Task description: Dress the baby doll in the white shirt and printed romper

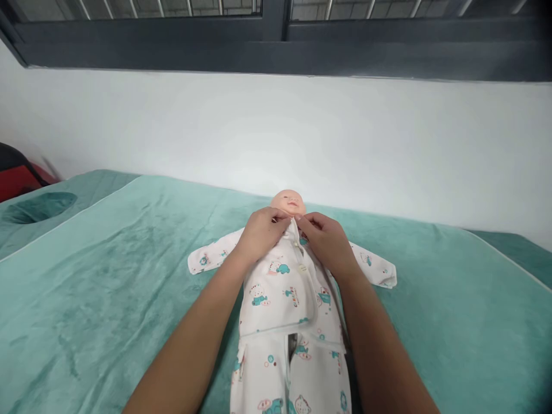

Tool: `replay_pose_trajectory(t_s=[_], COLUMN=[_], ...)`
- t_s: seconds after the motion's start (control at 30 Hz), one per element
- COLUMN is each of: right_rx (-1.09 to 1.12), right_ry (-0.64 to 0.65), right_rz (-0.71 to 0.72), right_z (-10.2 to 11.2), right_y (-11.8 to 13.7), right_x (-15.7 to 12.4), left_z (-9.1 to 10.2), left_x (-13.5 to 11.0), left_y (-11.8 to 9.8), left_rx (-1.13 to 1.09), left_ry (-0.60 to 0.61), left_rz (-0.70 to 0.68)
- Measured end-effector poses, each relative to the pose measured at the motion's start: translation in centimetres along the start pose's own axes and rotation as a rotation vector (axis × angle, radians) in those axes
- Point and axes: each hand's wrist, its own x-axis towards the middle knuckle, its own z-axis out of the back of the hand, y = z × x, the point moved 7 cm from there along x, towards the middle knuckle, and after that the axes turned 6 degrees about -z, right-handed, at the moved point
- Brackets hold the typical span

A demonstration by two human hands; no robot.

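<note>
A baby doll [288, 200] lies on its back, its head toward the wall. It wears a white baby jacket [276, 293] printed with small teal and pink figures, and matching trousers [259, 368]. The jacket's sleeves stretch out to both sides. At the neckline my left hand [264, 231] pinches the jacket's collar edge between thumb and fingers. Just across from it, my right hand [324, 237] grips the other side of the collar, fingers bent. Both sets of fingertips nearly meet under the doll's chin. The front flap overlaps below, with a fastener partway down.
A teal plush cover [129, 276] spreads under the doll, with a round face hole [41, 207] at the left. Behind stands a white wall [276, 132] below a dark window frame [142, 49]. A red and black object [19, 175] sits at the far left.
</note>
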Motion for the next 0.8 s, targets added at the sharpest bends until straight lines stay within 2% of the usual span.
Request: replay_pose_trajectory(t_s=[0.1, 0.2, 0.33, 0.5, 0.8], right_rx=[-0.006, -0.02, 0.058, 0.258, 0.377], right_ry=[0.013, -0.01, -0.039, -0.036, -0.038], right_rz=[-0.017, -0.033, -0.017, -0.019, -0.013], right_z=[-0.3, -0.3, -0.2, -0.2, -0.1], right_y=[0.1, -0.3, -0.8, -1.3, -1.6], right_x=[-0.1, 0.2, 0.6, 0.5, 0.6], left_z=[-0.2, -0.2, -0.6, -0.5, -0.6], left_x=[0.1, 0.2, 0.2, -0.1, -0.2], left_y=[-0.4, 0.1, 1.0, 0.6, 0.5], left_rx=[0.058, 0.056, -0.133, -0.35, -0.417], left_ry=[0.003, -0.052, -0.059, -0.089, -0.097], left_rz=[-0.063, -0.039, 0.08, 0.123, 0.114])
